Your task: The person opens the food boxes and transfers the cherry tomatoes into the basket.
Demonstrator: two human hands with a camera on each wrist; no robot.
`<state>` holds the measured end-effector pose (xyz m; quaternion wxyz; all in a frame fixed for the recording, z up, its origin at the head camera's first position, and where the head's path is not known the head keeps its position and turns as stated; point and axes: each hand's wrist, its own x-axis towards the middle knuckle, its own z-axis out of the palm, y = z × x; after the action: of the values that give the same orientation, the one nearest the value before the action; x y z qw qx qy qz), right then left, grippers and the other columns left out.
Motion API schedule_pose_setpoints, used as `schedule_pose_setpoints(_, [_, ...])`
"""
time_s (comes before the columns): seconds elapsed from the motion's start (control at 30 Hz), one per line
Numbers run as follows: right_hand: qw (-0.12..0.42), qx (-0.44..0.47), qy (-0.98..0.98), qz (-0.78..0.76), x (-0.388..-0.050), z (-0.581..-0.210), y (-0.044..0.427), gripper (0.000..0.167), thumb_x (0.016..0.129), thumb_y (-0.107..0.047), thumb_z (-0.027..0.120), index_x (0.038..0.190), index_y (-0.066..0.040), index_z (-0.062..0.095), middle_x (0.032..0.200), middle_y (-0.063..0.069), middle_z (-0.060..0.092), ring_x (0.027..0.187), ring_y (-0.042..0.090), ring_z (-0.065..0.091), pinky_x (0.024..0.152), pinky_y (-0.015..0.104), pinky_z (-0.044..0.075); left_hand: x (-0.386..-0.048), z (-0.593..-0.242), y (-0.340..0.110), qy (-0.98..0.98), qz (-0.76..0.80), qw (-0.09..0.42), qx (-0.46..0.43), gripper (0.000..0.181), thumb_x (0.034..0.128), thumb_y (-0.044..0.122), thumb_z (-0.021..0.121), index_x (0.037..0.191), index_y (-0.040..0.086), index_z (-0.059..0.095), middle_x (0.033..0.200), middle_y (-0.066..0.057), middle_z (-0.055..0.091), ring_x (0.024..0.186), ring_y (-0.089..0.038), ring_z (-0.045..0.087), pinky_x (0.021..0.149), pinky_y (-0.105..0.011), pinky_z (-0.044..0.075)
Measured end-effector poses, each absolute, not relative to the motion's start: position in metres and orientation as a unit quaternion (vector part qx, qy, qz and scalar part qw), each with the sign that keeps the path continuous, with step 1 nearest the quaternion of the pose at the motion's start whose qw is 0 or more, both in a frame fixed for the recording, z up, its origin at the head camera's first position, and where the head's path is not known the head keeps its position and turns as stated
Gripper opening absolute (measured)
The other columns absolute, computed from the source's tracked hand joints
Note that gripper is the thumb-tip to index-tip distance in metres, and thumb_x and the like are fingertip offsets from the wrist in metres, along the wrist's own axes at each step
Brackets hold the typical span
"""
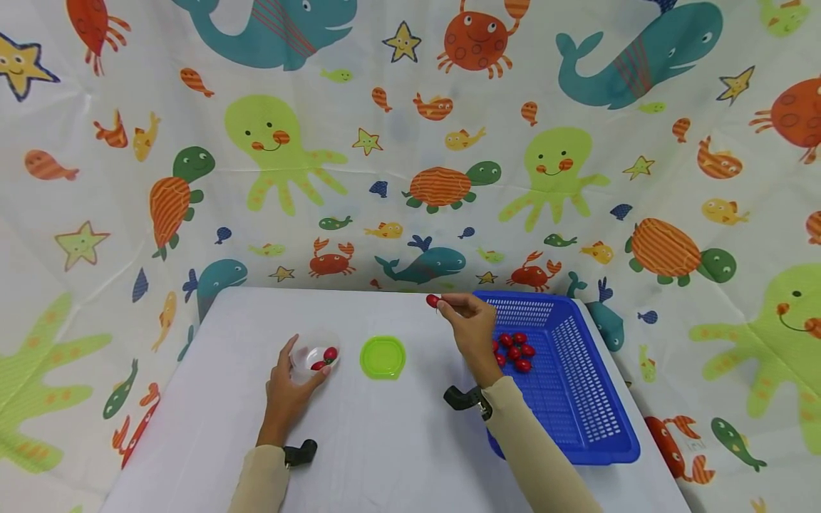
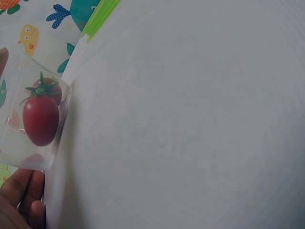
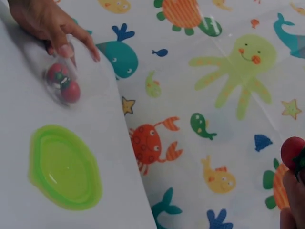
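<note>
My left hand (image 1: pixel 291 395) grips a small clear plastic cup (image 1: pixel 301 365) on the table, thumb on one side and fingers on the other. Two red cherry tomatoes (image 2: pixel 41 120) with green stems lie inside it. Between the thumb and fingertips of my right hand (image 1: pixel 471 324) is another cherry tomato (image 1: pixel 432 301), raised near the basket's far left corner. A bright green lid (image 1: pixel 383 358) rests flat on the table between the hands. Several more cherry tomatoes (image 1: pixel 514 353) lie in the blue basket (image 1: pixel 577 399), partly hidden by the right forearm.
The white table (image 1: pixel 378 442) ends at a back edge, against a hanging cloth (image 1: pixel 398 192) printed with sea animals. The blue basket's raised rim stands along the table's right side, under the right forearm. Each wrist wears a black camera mount.
</note>
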<state>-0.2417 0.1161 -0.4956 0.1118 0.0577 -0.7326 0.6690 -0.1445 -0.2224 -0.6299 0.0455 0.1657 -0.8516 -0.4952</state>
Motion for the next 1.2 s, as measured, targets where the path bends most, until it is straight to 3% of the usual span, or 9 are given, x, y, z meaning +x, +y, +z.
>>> schedule_pose_setpoints(0.9, [0.142, -0.015, -0.743, 0.654, -0.237, -0.500, 0.181, 0.029, 0.095, -0.030, 0.083, 0.116, -0.011, 0.081, 0.117, 0.008, 0.079, 0.103, 0.015, 0.076, 0.089, 0.019, 0.062, -0.146, -0.631, -0.225, -0.855, -0.488, 0.044, 0.170, 0.105, 0.0896, 0.060, 0.079, 0.170, 0.041, 0.014, 0.172, -0.015, 0.035, 0.155, -0.045, 0.033, 0.116, -0.081, 0.032])
schedule_pose_setpoints(1.2, [0.153, -0.047, -0.747, 0.645, -0.232, -0.501, 0.204, 0.038, 0.095, -0.031, 0.082, 0.121, -0.004, 0.078, 0.113, 0.003, 0.081, 0.100, 0.010, 0.075, 0.088, 0.016, 0.061, -0.145, -0.632, -0.223, -0.854, -0.491, 0.047, 0.168, 0.105, 0.0891, 0.059, 0.080, 0.170, 0.039, 0.016, 0.171, -0.017, 0.036, 0.153, -0.047, 0.034, 0.116, -0.083, 0.030])
